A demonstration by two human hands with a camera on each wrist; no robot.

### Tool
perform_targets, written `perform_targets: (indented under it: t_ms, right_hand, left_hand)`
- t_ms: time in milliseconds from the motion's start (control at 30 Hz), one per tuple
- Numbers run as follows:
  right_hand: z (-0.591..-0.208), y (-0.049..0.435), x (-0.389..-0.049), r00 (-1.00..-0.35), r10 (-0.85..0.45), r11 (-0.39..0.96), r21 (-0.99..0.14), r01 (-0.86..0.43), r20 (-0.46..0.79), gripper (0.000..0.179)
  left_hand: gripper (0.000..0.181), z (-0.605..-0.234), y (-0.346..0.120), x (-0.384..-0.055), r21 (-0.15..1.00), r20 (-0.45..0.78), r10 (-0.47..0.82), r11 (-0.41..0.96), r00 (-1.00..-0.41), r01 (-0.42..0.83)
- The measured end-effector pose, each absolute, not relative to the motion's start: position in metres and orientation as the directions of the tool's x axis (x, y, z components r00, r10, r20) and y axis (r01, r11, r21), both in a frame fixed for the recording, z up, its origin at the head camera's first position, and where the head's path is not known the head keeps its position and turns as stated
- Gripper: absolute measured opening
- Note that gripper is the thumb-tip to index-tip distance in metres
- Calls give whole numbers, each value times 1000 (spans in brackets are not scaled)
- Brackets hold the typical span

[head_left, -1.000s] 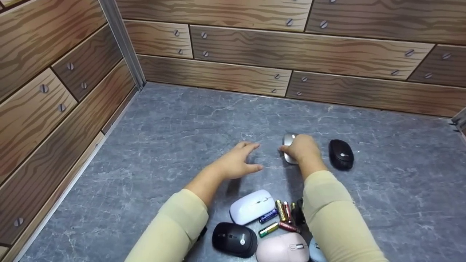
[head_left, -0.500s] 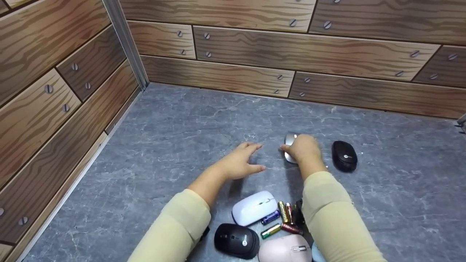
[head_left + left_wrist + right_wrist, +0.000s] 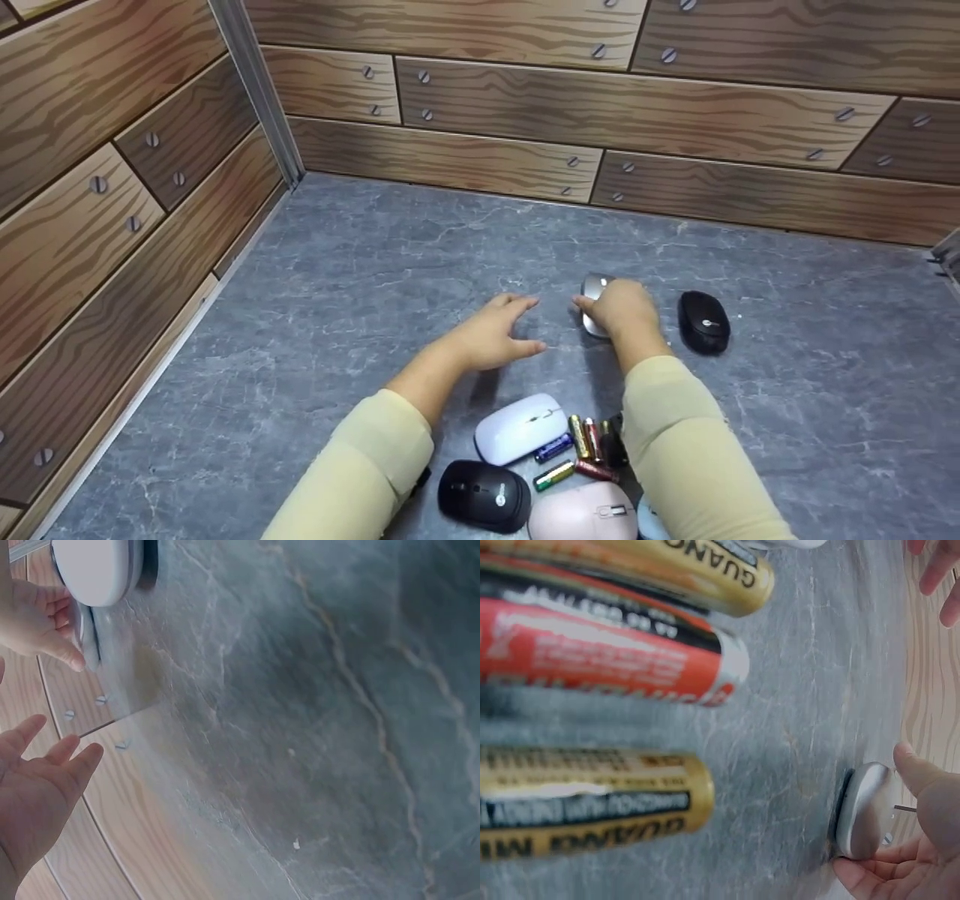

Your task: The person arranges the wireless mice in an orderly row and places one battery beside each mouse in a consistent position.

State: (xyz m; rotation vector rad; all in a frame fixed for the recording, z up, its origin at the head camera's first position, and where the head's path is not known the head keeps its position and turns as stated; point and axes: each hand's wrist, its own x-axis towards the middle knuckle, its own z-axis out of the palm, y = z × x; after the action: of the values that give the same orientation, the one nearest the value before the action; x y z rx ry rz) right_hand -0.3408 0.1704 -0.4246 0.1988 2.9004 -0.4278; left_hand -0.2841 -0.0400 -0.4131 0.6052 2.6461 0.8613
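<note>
My right hand (image 3: 626,311) is over a silver computer mouse (image 3: 592,330) on the grey marbled table. In the right wrist view its fingers (image 3: 885,870) curl along one side of the silver mouse (image 3: 868,814), with the thumb on the other side. To the left, my left hand (image 3: 487,334) is held above the table with fingers spread and nothing in it. The left wrist view shows this hand (image 3: 41,795) with the palm bare. A black mouse (image 3: 704,322) lies just right of my right hand.
Nearer me lie a white mouse (image 3: 521,429), another black mouse (image 3: 484,495), a pink mouse (image 3: 581,514) and a partly hidden light blue one (image 3: 651,521). Several batteries (image 3: 553,448) lie between them. Wood-patterned walls (image 3: 480,97) stand at the back and left.
The view shifts slightly. Both hands and the mice otherwise keep their places.
</note>
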Motion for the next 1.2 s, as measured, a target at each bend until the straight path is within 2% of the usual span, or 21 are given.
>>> perform_targets:
  t_ms: [400, 600, 800, 1033, 1200]
  right_hand:
    - [-405, 179, -332, -981, 35, 965, -250, 84, -192, 77]
    - [-394, 184, -321, -986, -20, 958, -286, 30, -168, 80]
    - [-379, 191, -307, -984, -95, 948, -315, -44, -150, 74]
    - [-361, 203, -282, -963, -183, 929, -356, -104, -196, 76]
    - [-354, 207, -261, -956, -246, 911, -374, -172, -160, 69]
  left_hand:
    - [72, -409, -43, -283, 631, -131, 481, 715, -867, 301]
    - [72, -407, -44, -280, 632, -147, 472, 721, -869, 284]
    - [72, -403, -45, -277, 636, -134, 461, 719, -877, 281]
    - [73, -400, -47, -267, 650, -137, 478, 704, -868, 285]
    - [73, -398, -49, -261, 657, -134, 487, 695, -863, 291]
